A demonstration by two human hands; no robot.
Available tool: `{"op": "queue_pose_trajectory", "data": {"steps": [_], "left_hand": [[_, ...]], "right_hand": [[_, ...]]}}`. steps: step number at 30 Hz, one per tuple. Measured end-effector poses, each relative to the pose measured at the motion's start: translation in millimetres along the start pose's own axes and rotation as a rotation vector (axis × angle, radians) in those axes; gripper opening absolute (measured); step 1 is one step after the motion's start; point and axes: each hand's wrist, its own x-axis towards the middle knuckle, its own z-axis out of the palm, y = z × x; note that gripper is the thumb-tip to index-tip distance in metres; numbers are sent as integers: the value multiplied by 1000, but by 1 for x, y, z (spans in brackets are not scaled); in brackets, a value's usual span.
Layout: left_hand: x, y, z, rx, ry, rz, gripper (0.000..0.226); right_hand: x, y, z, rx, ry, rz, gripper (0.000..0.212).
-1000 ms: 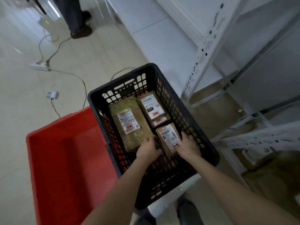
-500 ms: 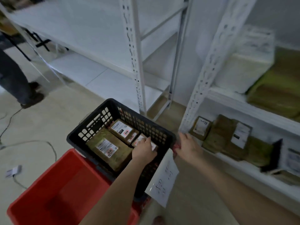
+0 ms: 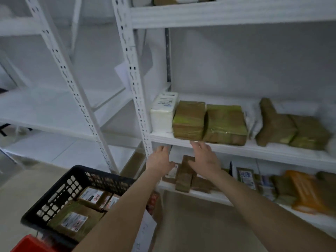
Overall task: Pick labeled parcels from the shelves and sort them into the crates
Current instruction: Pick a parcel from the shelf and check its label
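Both my hands reach out toward the white shelving, fingers straight and holding nothing. My left hand (image 3: pixel 160 159) is beside the upright post, just below the middle shelf's edge. My right hand (image 3: pixel 205 157) hovers under a brown taped parcel (image 3: pixel 189 120) on the middle shelf (image 3: pixel 254 148). Between my hands, on the lower shelf, lies a stack of brown parcels (image 3: pixel 184 176). The black crate (image 3: pixel 76 180) at lower left holds three labeled brown parcels (image 3: pixel 72 220).
A white parcel (image 3: pixel 163 110) and more brown parcels (image 3: pixel 225 122) fill the middle shelf; an orange bag (image 3: pixel 307 192) and labeled packets (image 3: pixel 247 177) lie on the lower shelf. A red crate (image 3: pixel 31 245) sits under the black one. The left shelving bay (image 3: pixel 54 106) holds nothing visible.
Both hands left the black crate and the parcel inside it and rose to the shelf front. The view swung up from the crates to the shelves.
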Motion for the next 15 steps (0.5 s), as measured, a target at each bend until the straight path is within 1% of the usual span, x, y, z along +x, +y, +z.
{"op": "queue_pose_trajectory", "data": {"steps": [4, 8, 11, 15], "left_hand": [[-9, 76, -40, 11, 151, 97, 55], [-17, 139, -82, 4, 293, 195, 64], [-21, 175, -115, 36, 394, 253, 63], [-17, 210, -162, 68, 560, 355, 56]], "right_hand": [[-26, 34, -68, -28, 137, -18, 69], [-48, 57, -133, -24, 265, -37, 66], [-58, 69, -177, -55, 380, -58, 60], [-57, 74, -236, -27, 549, -89, 55]]}}
